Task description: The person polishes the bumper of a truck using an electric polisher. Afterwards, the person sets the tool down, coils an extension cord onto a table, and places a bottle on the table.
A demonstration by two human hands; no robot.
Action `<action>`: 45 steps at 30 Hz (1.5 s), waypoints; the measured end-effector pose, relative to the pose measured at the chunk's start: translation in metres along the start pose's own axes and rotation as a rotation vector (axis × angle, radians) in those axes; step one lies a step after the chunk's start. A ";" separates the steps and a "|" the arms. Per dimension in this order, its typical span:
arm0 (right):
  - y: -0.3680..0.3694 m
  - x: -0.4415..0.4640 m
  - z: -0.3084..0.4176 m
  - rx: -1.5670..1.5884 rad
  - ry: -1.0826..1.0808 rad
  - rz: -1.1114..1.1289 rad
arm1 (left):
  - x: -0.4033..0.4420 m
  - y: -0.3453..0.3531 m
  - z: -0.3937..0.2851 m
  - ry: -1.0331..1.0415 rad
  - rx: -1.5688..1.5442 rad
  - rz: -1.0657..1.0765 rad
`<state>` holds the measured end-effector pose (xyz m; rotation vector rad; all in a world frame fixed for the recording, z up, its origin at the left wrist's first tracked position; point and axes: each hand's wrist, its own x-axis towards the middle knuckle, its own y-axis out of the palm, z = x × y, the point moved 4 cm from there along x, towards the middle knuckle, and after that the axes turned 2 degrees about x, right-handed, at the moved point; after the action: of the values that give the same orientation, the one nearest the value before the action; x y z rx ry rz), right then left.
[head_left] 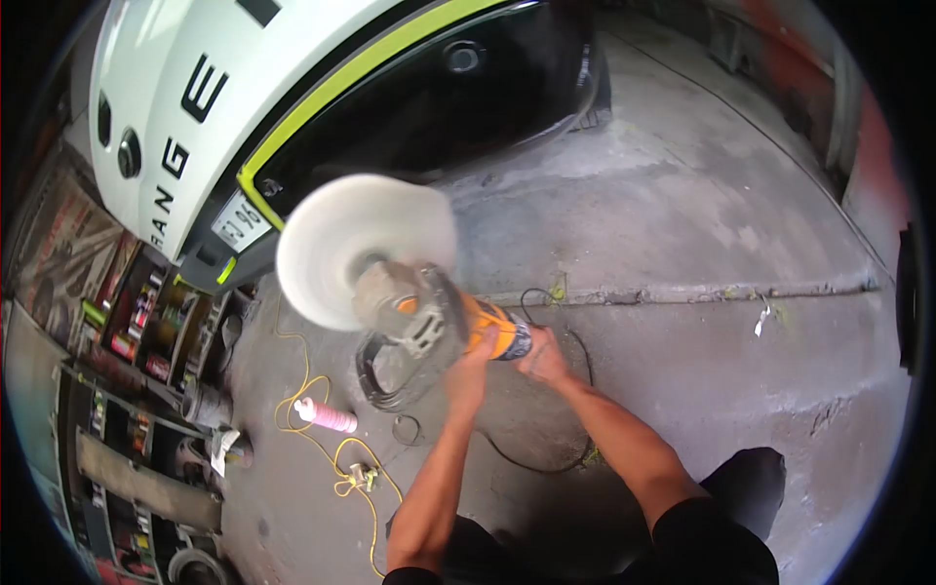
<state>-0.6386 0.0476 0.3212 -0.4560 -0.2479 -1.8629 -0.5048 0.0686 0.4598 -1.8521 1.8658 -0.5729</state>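
Note:
An orange and grey polisher is held up in front of me in both hands. Its large round white pad is smeared by motion and faces the rear of a white vehicle. My left hand is closed on the polisher's body, just behind the grey head. Farther back, my right hand wraps around the dark rear end of the handle. Yellow-green tape borders the glossy black bumper panel beyond the pad. I cannot tell whether pad and panel touch.
A pink bottle lies on the concrete floor beside a yellow cord. Coiled black cable rests under the polisher. Cluttered shelves line the left side. A white scrap lies at right.

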 end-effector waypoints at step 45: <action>-0.165 -0.105 0.106 0.599 0.360 0.041 | -0.134 0.097 -0.187 0.612 -0.245 0.215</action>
<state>-0.7445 0.2343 0.3809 0.2795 -0.5223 -1.6908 -0.6924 0.1998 0.5593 -1.7034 2.5929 -0.9475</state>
